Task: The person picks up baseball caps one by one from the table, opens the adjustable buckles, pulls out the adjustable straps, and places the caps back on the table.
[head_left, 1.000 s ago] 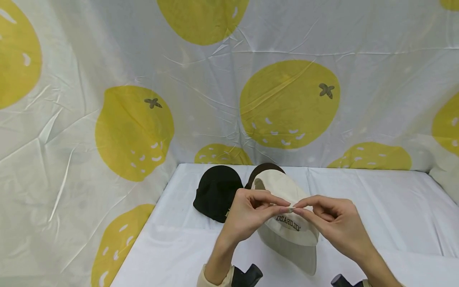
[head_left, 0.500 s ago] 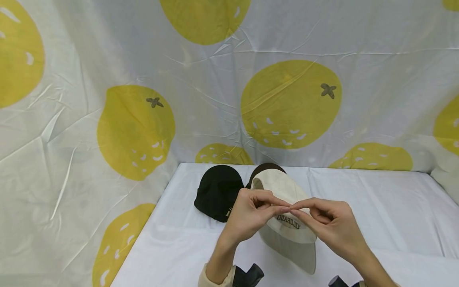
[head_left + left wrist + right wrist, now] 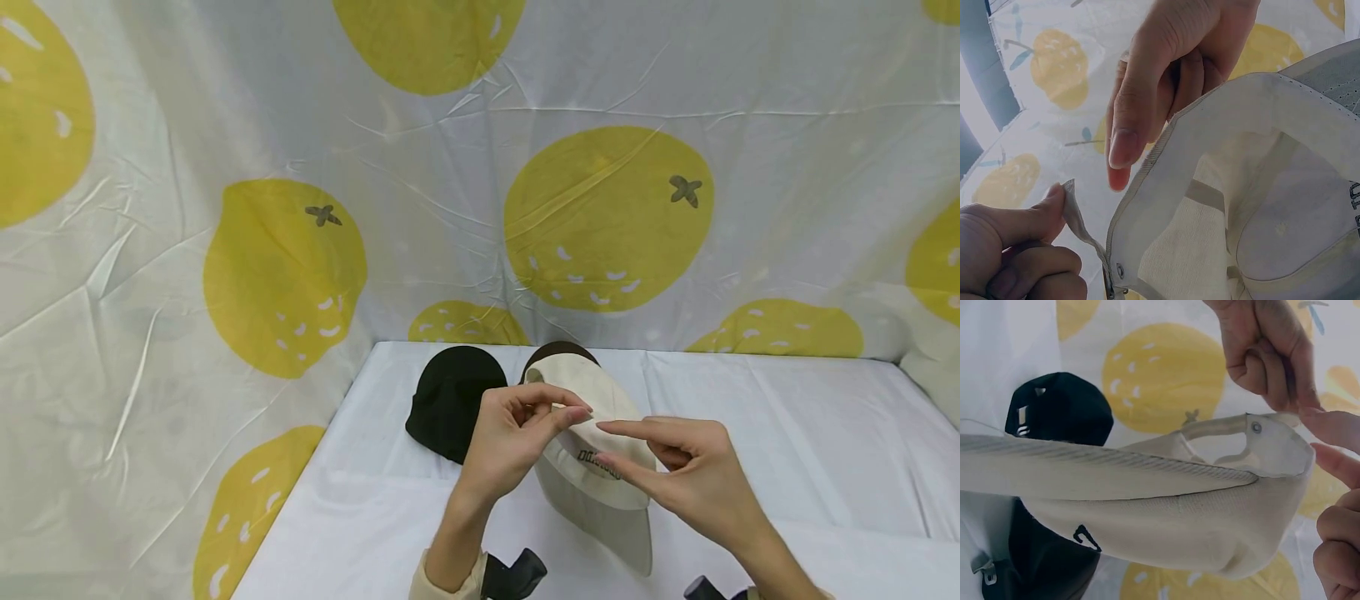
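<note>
A cream baseball cap (image 3: 606, 392) with dark lettering is before me, its brim (image 3: 600, 521) pointing down toward me. My left hand (image 3: 504, 442) pinches the free end of the cap's back strap (image 3: 1074, 209) between thumb and index finger. The strap runs to a small buckle beside a metal eyelet (image 3: 1120, 270) at the cap's edge. My right hand (image 3: 693, 467) holds nothing; its thumb and index finger are extended and apart, close to the cap's edge. The inside of the cap shows in the left wrist view.
A black cap (image 3: 452, 400) lies on the white-covered table (image 3: 787, 433), left of the cream one. Behind the cream cap, a brown cap (image 3: 558, 348) is mostly hidden. A lemon-print cloth (image 3: 435, 208) hangs at the back and left.
My hands' fingertips, together half a second ago, are now apart. My right thumb and index finger have spread; my left hand has shifted slightly left and up, and the cap slightly left.
</note>
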Demonstrator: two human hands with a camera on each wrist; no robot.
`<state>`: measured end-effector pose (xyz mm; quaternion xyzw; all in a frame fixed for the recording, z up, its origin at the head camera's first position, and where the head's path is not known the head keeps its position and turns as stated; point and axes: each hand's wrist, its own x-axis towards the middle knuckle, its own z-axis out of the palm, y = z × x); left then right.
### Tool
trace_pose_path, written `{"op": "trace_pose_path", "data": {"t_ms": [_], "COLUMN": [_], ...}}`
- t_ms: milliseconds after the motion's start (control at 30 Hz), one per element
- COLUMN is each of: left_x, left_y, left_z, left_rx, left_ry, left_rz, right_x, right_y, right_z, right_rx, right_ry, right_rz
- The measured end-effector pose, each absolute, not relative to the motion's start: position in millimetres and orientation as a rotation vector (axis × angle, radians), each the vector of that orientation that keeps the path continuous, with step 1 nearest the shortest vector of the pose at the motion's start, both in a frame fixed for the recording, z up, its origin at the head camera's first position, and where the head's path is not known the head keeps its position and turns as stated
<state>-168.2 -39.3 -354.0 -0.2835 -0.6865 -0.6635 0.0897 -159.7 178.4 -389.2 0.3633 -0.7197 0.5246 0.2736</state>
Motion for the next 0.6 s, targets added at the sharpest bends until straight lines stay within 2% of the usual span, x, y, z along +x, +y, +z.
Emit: {"op": "trace_pose_path", "data": {"t_ms": [600], "left_x": [-168.4], "left_y": [-47.6], "left_z": [-352.9], "left_rx": [-0.847], "left_ry": [-2.063], "left_rz": [-2.066], "right_x": [-168.1], "right_y": [176.8], "right_z": [-395.8], "right_rx": [1.043], "right_ry": [-1.881], "right_rz": [1.307]}}
